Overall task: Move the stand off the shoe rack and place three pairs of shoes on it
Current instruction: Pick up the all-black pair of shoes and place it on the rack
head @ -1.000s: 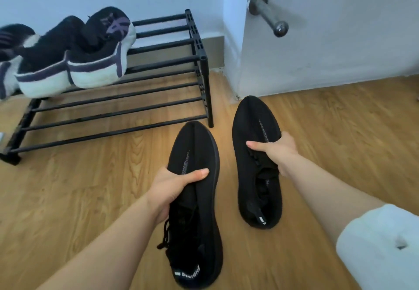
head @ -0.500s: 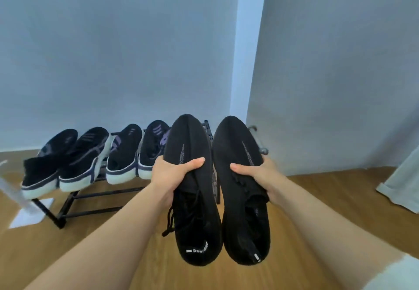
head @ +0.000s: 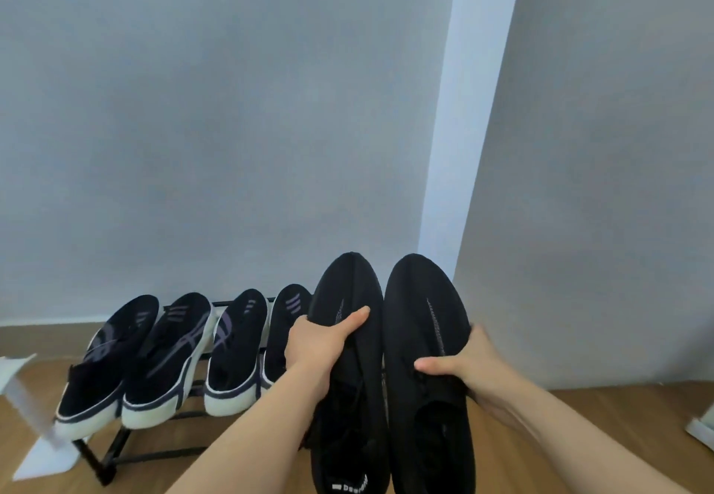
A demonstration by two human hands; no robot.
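Hands hold one black knit shoe each, toes pointing up to 12 o'clock. The left hand (head: 320, 346) is wrapped tight around the middle of the left black shoe (head: 347, 377), thumb lying across the top. The right hand (head: 469, 368) grips the right black shoe (head: 425, 358) from its outer side, thumb over the laces. The two shoes sit side by side, long edges touching or almost touching. Their heels reach down to the bottom edge of the view at 6 o'clock.

Over at 9 o'clock stands the black metal shoe rack (head: 116, 451). Four dark shoes with white soles (head: 162, 362) lean on it in a row, toes up, packed close together. The one on the right end is partly hidden by the left hand and the left black shoe. I cannot tell how much of the rack is behind the held shoes.

At 8 o'clock, just beside the rack's left end, a white stand (head: 38, 451) rests on the wood floor (head: 599, 435). It looks blurry.

From 3 to 5 o'clock the floor is bare, with lots of room. A white thing (head: 701, 431) peeks in at the right edge. The gray wall (head: 232, 126) fills the whole top half.
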